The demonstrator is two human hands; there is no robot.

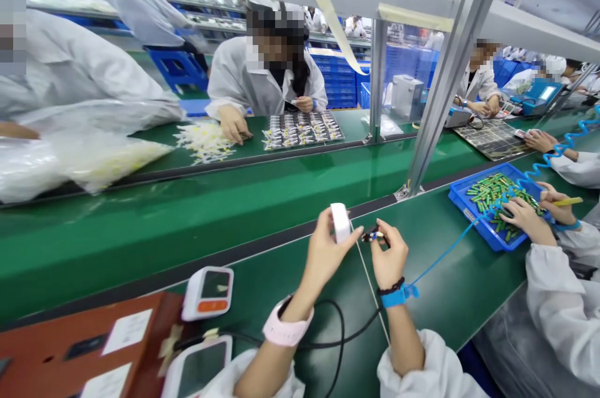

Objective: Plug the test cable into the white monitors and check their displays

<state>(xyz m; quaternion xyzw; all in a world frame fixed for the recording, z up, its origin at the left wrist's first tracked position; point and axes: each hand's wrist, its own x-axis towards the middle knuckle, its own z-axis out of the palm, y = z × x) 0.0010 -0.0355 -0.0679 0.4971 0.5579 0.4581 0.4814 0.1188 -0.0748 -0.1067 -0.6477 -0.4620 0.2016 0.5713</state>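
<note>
My left hand [327,251] grips a white plastic device [340,222], held up edge-on above the green bench, so its face is hidden. Close beside it, my right hand [390,254] pinches a small black connector [372,236] with blue and cream parts, apart from the device. A black cable [349,343] loops below my hands toward the red-brown box. On the left rests a white monitor [215,292] with a grey screen and orange buttons. A second white monitor [199,367] lies nearer me, partly cut off by the frame edge.
A red-brown box [154,348] with white labels stands at left. A blue tray [497,242] of green cylindrical parts sits at right, with a co-worker's hands in it. A blue coiled cord [557,149] trails to my right wrist strap. Metal posts [435,92] rise beyond the bench.
</note>
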